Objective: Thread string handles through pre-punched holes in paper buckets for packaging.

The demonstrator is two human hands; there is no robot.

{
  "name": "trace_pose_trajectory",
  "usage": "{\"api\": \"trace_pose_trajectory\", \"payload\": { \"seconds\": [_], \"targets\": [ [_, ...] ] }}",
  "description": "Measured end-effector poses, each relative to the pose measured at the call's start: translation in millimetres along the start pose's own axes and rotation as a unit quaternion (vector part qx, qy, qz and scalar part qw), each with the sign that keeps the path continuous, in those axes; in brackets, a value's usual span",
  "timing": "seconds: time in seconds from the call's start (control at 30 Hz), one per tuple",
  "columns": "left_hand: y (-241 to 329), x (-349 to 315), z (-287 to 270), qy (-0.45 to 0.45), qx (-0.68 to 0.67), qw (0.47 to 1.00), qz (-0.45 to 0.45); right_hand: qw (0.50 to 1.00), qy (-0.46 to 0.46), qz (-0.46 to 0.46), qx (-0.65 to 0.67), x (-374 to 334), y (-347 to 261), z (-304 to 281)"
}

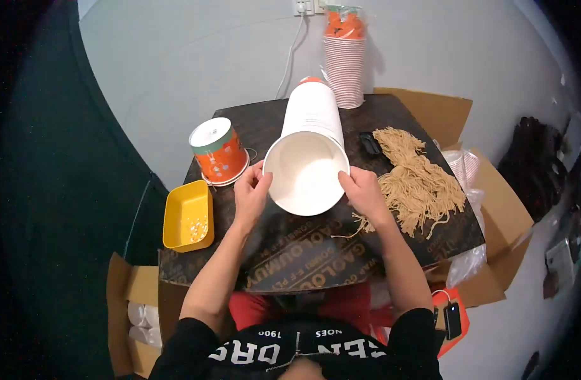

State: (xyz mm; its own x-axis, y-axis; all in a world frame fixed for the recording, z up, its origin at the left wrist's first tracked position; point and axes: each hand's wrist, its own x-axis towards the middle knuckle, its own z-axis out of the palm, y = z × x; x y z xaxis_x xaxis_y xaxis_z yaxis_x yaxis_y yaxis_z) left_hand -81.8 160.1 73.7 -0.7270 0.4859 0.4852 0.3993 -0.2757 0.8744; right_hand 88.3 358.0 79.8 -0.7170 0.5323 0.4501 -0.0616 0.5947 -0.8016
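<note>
Both of my hands grip the rim of a white paper tub (306, 177) over the middle of the table. Its mouth is turned toward me and the inside is bare white. My left hand (251, 193) pinches the left side of the rim, and my right hand (365, 193) the right side, thumbs at the edge. Directly behind the tub extends a long white stack (312, 111) with orange at its far end; I cannot tell where tub and stack meet. Left of my left hand stands an upside-down orange and green tub (219, 152).
A yellow bin (189, 218) with small shiny pieces sits at the left edge. Tan strings (417, 183) lie at the right beside a black object (370, 143). A wrapped tub stack (345, 69) stands at the back. Cardboard boxes (503, 209) flank the dark table (290, 253).
</note>
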Motion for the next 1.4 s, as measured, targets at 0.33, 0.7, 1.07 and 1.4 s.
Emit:
{"api": "trace_pose_trajectory", "payload": {
  "seconds": [0.33, 0.7, 1.07, 1.4],
  "targets": [
    [45, -58, -25, 0.021, -0.068, 0.997, -0.015, 0.975, -0.133, 0.133, 0.122, -22, -43, 4],
    [65, -82, -34, -0.003, -0.137, 0.99, 0.041, 0.93, -0.124, 0.174, 0.3, -37, -23, 25],
    [67, -93, -42, 0.001, -0.166, 0.985, -0.04, 0.993, -0.02, -0.034, 0.107, -65, -57, 21],
    [72, -107, -43, -0.053, -0.048, 0.994, 0.083, 0.961, 0.034, -0.014, 0.273, -79, -39, 29]
  ]
}}
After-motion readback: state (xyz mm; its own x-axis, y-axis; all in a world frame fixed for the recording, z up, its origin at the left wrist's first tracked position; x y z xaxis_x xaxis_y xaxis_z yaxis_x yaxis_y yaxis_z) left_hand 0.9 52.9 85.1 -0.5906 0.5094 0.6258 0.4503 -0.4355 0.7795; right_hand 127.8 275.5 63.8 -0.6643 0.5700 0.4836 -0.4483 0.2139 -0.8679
